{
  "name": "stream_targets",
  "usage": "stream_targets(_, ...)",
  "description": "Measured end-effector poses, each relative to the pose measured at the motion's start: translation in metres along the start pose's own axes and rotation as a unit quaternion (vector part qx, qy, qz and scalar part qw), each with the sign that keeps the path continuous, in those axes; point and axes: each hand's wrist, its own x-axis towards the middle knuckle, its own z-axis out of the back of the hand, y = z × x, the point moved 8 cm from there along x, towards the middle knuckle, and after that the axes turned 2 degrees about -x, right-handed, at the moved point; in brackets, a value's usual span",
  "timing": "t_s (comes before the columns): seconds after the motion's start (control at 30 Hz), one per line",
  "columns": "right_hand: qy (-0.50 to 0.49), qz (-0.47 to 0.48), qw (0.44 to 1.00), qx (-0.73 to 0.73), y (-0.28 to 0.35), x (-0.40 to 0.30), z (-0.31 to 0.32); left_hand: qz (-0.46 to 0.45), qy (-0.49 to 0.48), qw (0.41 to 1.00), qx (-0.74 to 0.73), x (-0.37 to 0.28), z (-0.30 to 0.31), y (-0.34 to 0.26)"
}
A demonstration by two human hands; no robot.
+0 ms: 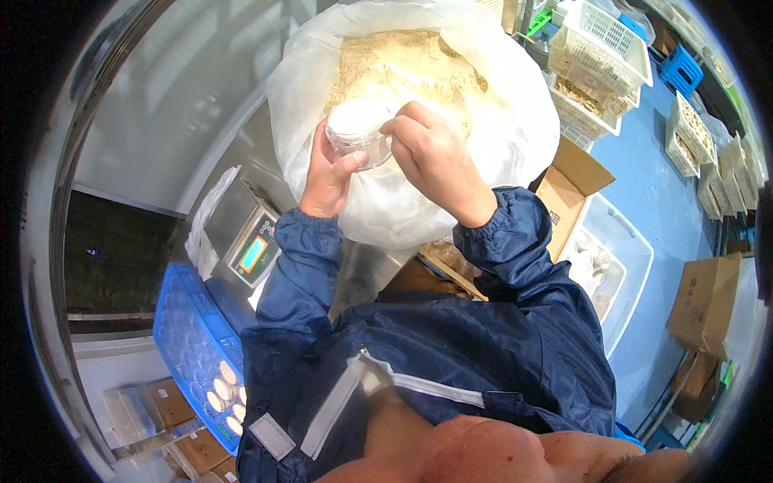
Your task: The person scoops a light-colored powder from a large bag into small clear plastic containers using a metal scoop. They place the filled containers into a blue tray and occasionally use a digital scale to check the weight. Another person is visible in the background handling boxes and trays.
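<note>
My left hand point(332, 172) grips a clear plastic jar point(365, 148) by its side, with the thumb across the front. The jar has a bright white round top; whether that is a lid or its mouth is hard to tell in the glare. At the jar's right rim are the bent fingers of my right hand point(423, 145); what lies between its fingertips is hidden. Both hands are over a large translucent plastic bag point(519, 115), which is spread wide around a heap of pale tan powder point(410, 60).
A digital scale point(253, 250) stands at the left. Below it, a blue crate point(181, 320) holds clear jars, several with pale tops. White perforated baskets point(598, 48), an opened cardboard box point(558, 205) and a translucent tub point(628, 241) are at the right.
</note>
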Motion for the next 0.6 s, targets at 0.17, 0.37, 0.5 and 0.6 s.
stream_targets(0.17, 0.025, -0.029, 0.999, -0.031, -0.027, 0.000, 0.013, -0.035, -0.043, 0.997, 0.060, 0.000, 0.007, 0.003)
stream_targets(0.37, -0.031, 0.009, 0.999, -0.034, -0.008, 0.000, 0.011, -0.044, -0.052, 0.995, 0.069, -0.001, 0.005, 0.004)
stream_targets(0.5, -0.029, 0.046, 0.996, -0.072, 0.006, -0.004, -0.006, -0.034, -0.061, 0.996, 0.055, -0.005, 0.005, 0.005)
stream_targets(0.6, -0.018, -0.011, 0.980, -0.197, -0.030, -0.003, 0.006, -0.033, -0.057, 0.997, 0.045, -0.006, 0.008, 0.006)
